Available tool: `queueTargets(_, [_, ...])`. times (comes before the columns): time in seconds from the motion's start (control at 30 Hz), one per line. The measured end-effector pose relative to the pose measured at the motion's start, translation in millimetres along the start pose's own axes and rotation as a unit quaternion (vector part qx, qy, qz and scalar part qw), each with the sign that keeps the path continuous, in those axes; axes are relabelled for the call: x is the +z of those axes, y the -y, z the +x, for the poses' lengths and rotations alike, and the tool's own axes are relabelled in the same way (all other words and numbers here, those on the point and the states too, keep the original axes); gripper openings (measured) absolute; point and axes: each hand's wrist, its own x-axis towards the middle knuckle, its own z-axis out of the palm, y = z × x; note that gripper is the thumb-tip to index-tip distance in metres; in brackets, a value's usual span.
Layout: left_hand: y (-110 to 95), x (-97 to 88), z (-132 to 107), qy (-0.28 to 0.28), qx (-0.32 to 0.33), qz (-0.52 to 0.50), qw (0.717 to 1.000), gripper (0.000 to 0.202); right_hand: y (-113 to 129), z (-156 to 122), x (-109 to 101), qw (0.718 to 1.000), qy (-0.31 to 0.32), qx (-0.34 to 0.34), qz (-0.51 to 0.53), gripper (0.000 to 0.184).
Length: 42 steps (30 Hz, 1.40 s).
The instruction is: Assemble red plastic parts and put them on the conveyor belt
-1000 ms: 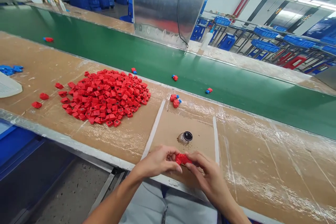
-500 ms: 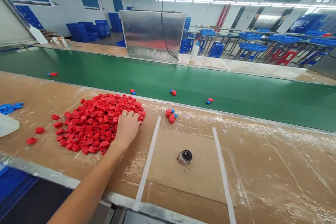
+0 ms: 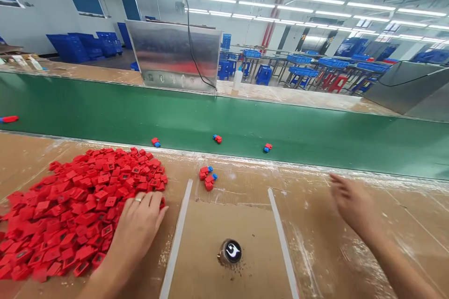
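A large heap of small red plastic blocks (image 3: 80, 210) covers the left of the table. At its right edge my left hand (image 3: 142, 217) is closed, its fingers bent around a red block that is mostly hidden; some red shows by the fingertips. My right hand (image 3: 351, 198) hovers over the right of the table, blurred, with its fingers stretched out and nothing visible in them. A small round black cup (image 3: 233, 251) with a white swirl in it stands on the cardboard sheet (image 3: 206, 224) between my hands. Two red-and-blue pieces (image 3: 208, 179) lie behind the cardboard.
A green conveyor belt (image 3: 308, 135) runs across behind the table, carrying several red-and-blue pieces (image 3: 268, 147). White tape strips (image 3: 178, 233) flank the cardboard. Beyond the belt stand a metal panel (image 3: 171, 53) and a white bottle (image 3: 237, 79).
The view has shifted and come closer to the heap. My right hand has come into view at the right. White now shows in the black cup. My left hand stays at the heap's right edge.
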Motion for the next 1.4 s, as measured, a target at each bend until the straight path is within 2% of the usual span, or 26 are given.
queueTargets(0.07, [-2.4, 4.4, -14.5, -0.004, -0.030, -0.104, 0.994, 0.020, 9.6, 47.2, 47.2, 0.998, 0.061, 0.028, -0.021, 0.028])
queueTargets(0.17, [-11.0, 11.6, -36.7, -0.022, -0.096, -0.257, 0.961, 0.022, 33.7, 105.4, 116.6, 0.989, 0.117, 0.065, -0.058, 0.039])
queueTargets(0.23, [-18.6, 16.2, -49.8, -0.035, -0.134, -0.328, 0.934, 0.023, 46.3, 126.6, 144.8, 0.983, 0.144, 0.091, -0.076, 0.038])
queueTargets(0.3, [-27.0, 20.8, -61.0, -0.024, -0.172, -0.383, 0.907, 0.026, 51.8, 134.1, 153.4, 0.977, 0.161, 0.107, -0.087, 0.031])
queueTargets(0.4, [-41.2, 25.5, -71.9, 0.041, -0.199, -0.466, 0.861, 0.029, 50.5, 128.8, 138.2, 0.975, 0.169, 0.114, -0.087, 0.021])
queueTargets(0.47, [-52.0, 24.6, -74.4, 0.072, -0.199, -0.515, 0.831, 0.031, 50.0, 116.8, 118.1, 0.977, 0.168, 0.112, -0.075, 0.023])
queueTargets(0.53, [-63.6, 19.9, -73.9, 0.080, -0.196, -0.552, 0.807, 0.030, 54.4, 95.5, 94.9, 0.979, 0.176, 0.096, -0.045, 0.026])
queueTargets(0.6, [-75.6, 13.2, -72.6, 0.083, -0.187, -0.589, 0.782, 0.028, 65.9, 61.7, 70.2, 0.977, 0.201, 0.064, 0.000, 0.027])
queueTargets(0.67, [-87.5, 7.1, -72.6, 0.083, -0.180, -0.625, 0.755, 0.026, 84.5, 16.1, 44.4, 0.970, 0.236, 0.013, 0.061, 0.031])
queueTargets(0.77, [-104.4, 1.7, -77.1, 0.087, -0.175, -0.669, 0.717, 0.025, 120.6, -58.9, 8.8, 0.945, 0.260, -0.112, 0.163, 0.037])
queueTargets(0.87, [-119.7, -1.2, -84.9, 0.094, -0.168, -0.694, 0.694, 0.022, 153.6, -115.5, -13.2, 0.936, 0.250, -0.185, 0.163, 0.032])
queueTargets(0.93, [-128.0, -3.5, -90.4, 0.108, -0.155, -0.701, 0.687, 0.021, 167.9, -136.1, -17.9, 0.939, 0.234, -0.207, 0.145, 0.029])
queueTargets(1.0, [-133.7, -6.1, -95.0, 0.122, -0.137, -0.703, 0.687, 0.019, 175.8, -145.4, -17.3, 0.941, 0.220, -0.224, 0.128, 0.024])
queueTargets(1.23, [-131.9, -12.0, -98.6, 0.146, -0.100, -0.693, 0.698, 0.014, 185.7, -148.5, -9.2, 0.932, 0.212, -0.281, 0.092, 0.017])
queueTargets(1.4, [-129.4, -14.6, -98.7, 0.152, -0.087, -0.689, 0.704, 0.013, 190.2, -151.1, -5.2, 0.928, 0.223, -0.290, 0.078, 0.017])
